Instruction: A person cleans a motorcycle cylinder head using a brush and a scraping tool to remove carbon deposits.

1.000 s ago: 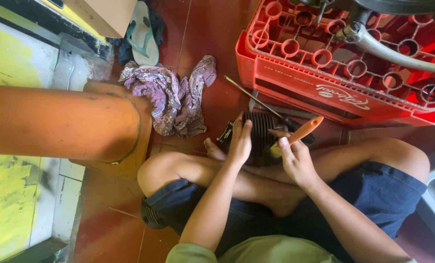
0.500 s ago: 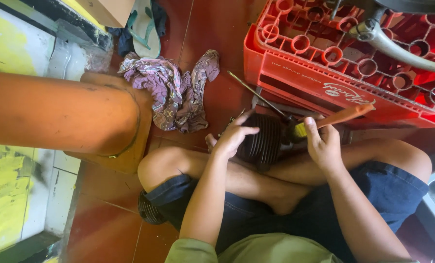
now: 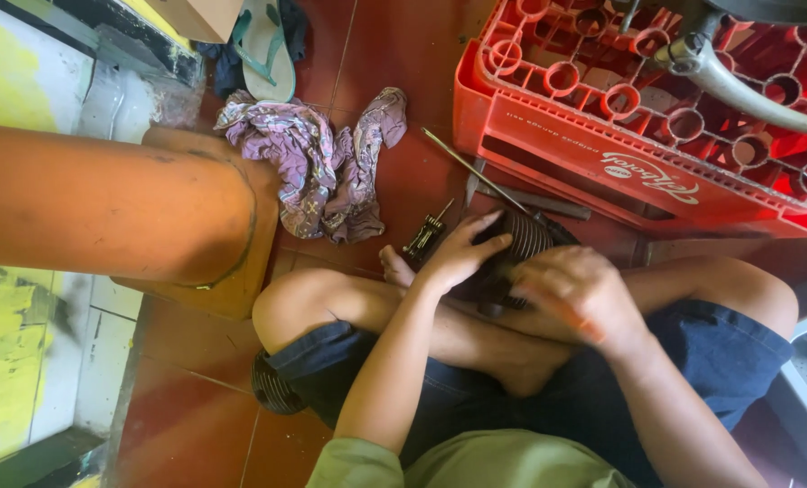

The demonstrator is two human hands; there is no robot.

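Observation:
I sit cross-legged on a red tile floor. My left hand (image 3: 462, 251) rests with spread fingers on a black finned engine cylinder (image 3: 523, 237) that lies by my feet. My right hand (image 3: 582, 291) is blurred with motion, just right of the cylinder and above my shin. It is closed around an orange-handled tool (image 3: 568, 316), of which only an orange streak shows below the fingers. The tool's tip is hidden.
A red plastic bottle crate (image 3: 548, 126) stands right behind the cylinder, with a chrome pipe (image 3: 747, 90) over it. A thin metal rod (image 3: 476, 172) and a small tool (image 3: 426, 237) lie on the floor. A purple rag (image 3: 322, 163), an orange column (image 3: 105, 203), a sandal (image 3: 268, 45) are at left. A second finned part (image 3: 272, 390) lies under my left knee.
My right hand has come down and left from the crate's edge to just beside the cylinder, with the orange-handled tool in it. My left hand stays on the cylinder.

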